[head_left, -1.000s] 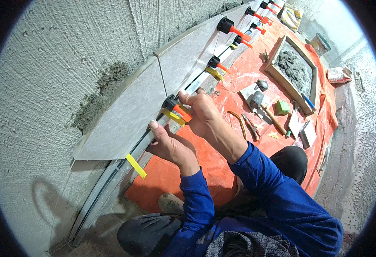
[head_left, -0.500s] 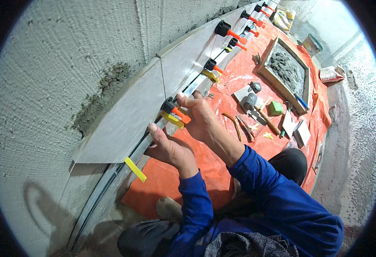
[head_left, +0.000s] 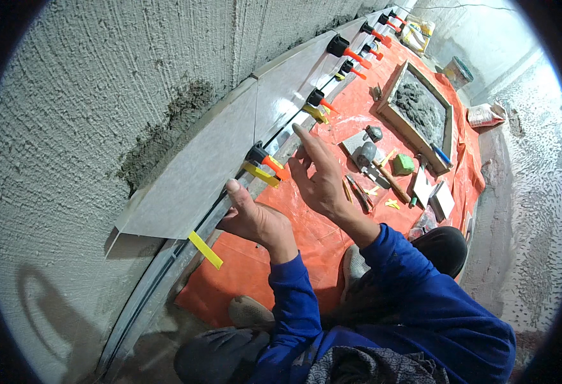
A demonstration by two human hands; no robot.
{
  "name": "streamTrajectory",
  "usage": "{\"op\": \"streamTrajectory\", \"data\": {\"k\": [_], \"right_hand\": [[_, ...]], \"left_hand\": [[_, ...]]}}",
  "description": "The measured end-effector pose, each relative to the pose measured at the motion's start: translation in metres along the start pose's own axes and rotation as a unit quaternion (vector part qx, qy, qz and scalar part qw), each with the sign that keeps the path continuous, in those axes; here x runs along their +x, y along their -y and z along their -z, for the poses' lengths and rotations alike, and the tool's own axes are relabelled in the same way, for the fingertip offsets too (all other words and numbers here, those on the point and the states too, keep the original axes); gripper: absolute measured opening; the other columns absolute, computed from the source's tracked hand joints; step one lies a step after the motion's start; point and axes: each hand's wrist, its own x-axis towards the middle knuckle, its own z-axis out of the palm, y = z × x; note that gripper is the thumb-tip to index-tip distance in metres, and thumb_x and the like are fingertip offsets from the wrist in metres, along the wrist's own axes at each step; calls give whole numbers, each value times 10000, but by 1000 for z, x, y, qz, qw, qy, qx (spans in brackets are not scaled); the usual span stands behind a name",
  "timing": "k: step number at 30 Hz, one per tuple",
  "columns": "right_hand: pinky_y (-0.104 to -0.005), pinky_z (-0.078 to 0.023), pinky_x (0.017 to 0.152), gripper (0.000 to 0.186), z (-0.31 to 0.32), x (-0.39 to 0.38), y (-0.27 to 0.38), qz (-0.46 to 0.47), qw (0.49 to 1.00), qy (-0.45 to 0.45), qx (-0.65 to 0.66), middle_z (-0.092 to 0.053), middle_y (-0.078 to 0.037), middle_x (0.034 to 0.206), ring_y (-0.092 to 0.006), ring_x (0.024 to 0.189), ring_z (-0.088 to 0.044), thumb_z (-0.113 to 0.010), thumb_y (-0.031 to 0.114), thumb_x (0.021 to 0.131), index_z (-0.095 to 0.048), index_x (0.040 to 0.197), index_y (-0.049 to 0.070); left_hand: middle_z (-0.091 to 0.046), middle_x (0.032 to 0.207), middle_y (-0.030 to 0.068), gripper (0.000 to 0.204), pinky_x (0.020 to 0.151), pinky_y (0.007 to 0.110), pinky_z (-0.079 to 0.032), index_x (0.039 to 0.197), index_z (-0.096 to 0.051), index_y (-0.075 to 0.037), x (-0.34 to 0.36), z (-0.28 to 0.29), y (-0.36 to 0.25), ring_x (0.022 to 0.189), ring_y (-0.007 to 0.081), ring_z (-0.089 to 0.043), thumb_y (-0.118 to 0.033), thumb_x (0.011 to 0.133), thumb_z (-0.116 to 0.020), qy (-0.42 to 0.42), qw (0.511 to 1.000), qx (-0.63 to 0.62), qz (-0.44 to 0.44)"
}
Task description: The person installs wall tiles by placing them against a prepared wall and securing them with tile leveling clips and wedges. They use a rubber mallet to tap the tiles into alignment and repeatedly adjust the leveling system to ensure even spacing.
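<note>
My left hand (head_left: 258,224) grips the metal rail (head_left: 220,208) under the pale grey wall tiles, with its thumb on the upper edge and its fingers mostly hidden below. My right hand (head_left: 322,179) is held off the rail with its fingers apart and nothing in them. Between the hands, a black-and-orange tile leveling clamp (head_left: 265,160) sits at a tile joint, above a yellow wedge (head_left: 260,174). Another yellow wedge (head_left: 205,249) sticks out beneath the lower corner of the nearest tile (head_left: 191,166).
More clamps (head_left: 319,99) line the tile row. On the orange sheet (head_left: 249,275) lie a mallet (head_left: 367,153), a green sponge (head_left: 403,164), pliers (head_left: 359,192) and other tools. Beyond stands a wooden-framed tray (head_left: 393,105) of wet mortar (head_left: 418,109). A bucket (head_left: 458,72) is farther back.
My right hand has let go of the rail beside the clamp and moved right, its fingers opening. My left hand stays at the rail. The view has shifted slightly.
</note>
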Motion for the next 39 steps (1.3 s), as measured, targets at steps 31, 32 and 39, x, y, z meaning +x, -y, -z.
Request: {"op": "streamTrajectory", "data": {"k": [31,32,39], "right_hand": [[-301,-463,688,729,3,21,14,-50,964,145,215,-495,-187,786,-186,752,-561,-409,-147,733,-308,1452,-72],[-303,-461,677,726,2,21,14,-45,966,142,213,-492,-192,779,-184,742,-561,-411,-146,733,-310,1448,-73],[-370,-468,612,733,3,24,14,-45,970,158,180,-510,-235,720,-334,648,-602,-444,-117,742,-263,1450,-73]], "left_hand": [[-554,1114,185,509,934,411,-487,1055,-529,85,-9,-8,-9,1028,226,-568,-379,920,-689,0,998,55,-24],[-553,1111,183,512,934,409,-487,1057,-526,86,-9,-7,-10,1029,225,-567,-380,919,-690,6,999,51,-14],[-524,1182,206,594,975,417,-469,1132,-473,101,-9,-8,-8,1053,242,-566,-407,915,-690,7,999,49,-7]]}}
